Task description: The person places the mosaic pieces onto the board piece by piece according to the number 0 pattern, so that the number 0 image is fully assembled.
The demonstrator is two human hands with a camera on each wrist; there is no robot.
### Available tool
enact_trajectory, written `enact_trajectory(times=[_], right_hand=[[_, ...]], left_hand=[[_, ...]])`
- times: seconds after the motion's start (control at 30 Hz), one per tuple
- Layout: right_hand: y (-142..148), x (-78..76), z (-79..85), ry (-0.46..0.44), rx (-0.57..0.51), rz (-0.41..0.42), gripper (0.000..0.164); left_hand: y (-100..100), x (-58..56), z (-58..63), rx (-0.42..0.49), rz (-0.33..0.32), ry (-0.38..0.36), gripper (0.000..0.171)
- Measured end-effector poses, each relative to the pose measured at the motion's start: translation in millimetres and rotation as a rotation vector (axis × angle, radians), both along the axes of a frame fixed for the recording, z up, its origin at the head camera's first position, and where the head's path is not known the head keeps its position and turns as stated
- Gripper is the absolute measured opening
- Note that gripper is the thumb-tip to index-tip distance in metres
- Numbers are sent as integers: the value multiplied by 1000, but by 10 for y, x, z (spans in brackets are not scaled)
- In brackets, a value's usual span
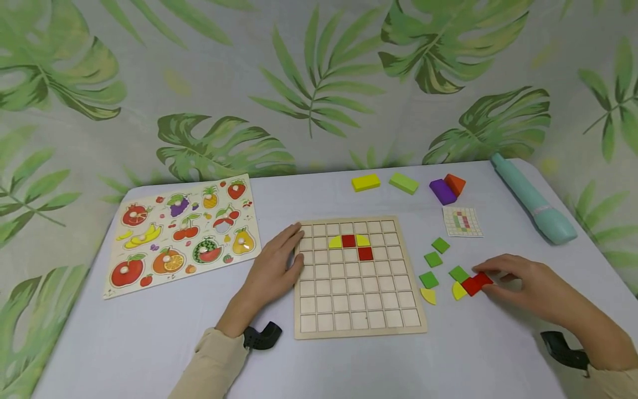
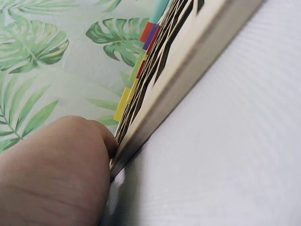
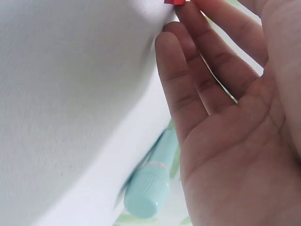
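Observation:
A wooden grid board (image 1: 344,303) lies flat in the middle of the head view. Near its top sit two red squares (image 1: 365,254), one diagonally below the other, with a yellow quarter-circle tile on each side of the upper one. My left hand (image 1: 273,266) rests along the board's left edge, fingers relaxed and fingertips at the rim. Right of the board, my right hand (image 1: 533,285) pinches a red square tile (image 1: 482,279) between thumb and fingertips. Another red tile (image 1: 470,287) lies against it, beside a yellow quarter-circle (image 1: 458,291) and a green square (image 1: 458,274).
Several green squares (image 1: 433,259) and a yellow quarter-circle (image 1: 427,296) lie by the board's right edge. A pattern card (image 1: 462,221), coloured blocks (image 1: 442,191) and a teal bottle-shaped object (image 1: 535,202) are farther back. On the left lies a fruit puzzle board (image 1: 164,235).

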State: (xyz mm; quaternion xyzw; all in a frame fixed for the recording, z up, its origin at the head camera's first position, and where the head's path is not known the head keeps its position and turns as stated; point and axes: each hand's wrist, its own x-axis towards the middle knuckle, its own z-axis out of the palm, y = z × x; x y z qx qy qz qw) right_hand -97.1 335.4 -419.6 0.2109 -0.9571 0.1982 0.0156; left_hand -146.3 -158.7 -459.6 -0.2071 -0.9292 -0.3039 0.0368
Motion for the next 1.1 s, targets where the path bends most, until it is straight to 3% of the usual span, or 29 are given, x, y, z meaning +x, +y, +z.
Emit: enact_trajectory(times=[0.23, 0.47, 0.7, 1.1], right_hand=[[69, 31, -11, -67, 49, -31, 41], [131, 75, -45, -22, 37, -9, 40], [121, 83, -43, -52, 48, -56, 34], [-40, -25, 80, -20, 38, -51, 36]], left_hand=[[-1, -6, 1, 5, -5, 18, 53], [-2, -2, -10, 7, -2, 14, 52], [0, 0, -5, 7, -1, 14, 52], [-5, -1, -15, -1, 1, 18, 52]])
